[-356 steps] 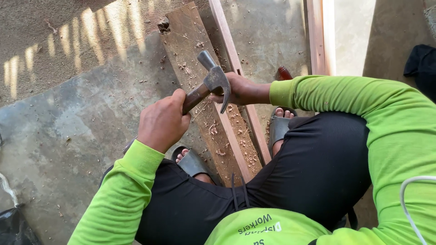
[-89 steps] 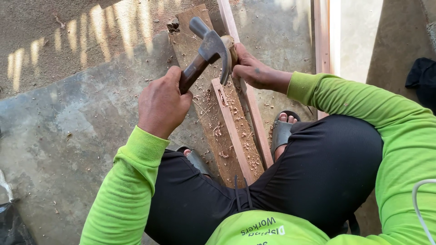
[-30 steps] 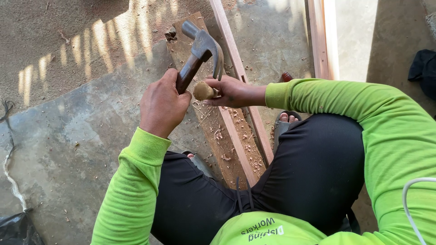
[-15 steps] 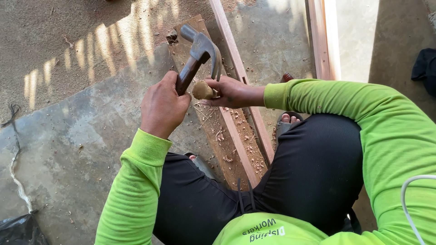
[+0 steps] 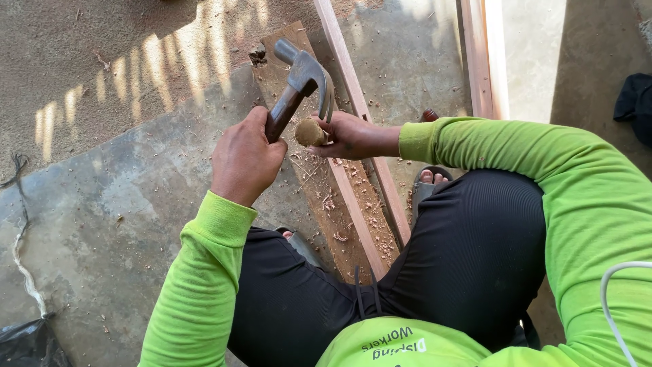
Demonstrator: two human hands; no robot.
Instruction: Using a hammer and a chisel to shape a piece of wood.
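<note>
Head cam: left hand point(image 5: 246, 162) w/ fingers clamped round the wooden handle of a claw hammer point(image 5: 299, 85), head raised over the plank point(image 5: 319, 197). Right hand point(image 5: 350, 134) has fingers wrapped on a chisel point(image 5: 310, 132), its rounded butt sticking up just under the hammer. Thin wood strip point(image 5: 360, 224) lies on the plank, shavings all round, concrete floor point(image 5: 122, 224) below.

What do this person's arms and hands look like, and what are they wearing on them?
Both arms are covered by long, bright lime-green sleeves with ribbed cuffs at the wrists. The left hand and the right hand are bare, with no gloves; no rings or watch are visible. The left sleeve looks snug and wrinkled; the right sleeve is looser and folds at the elbow.
</note>
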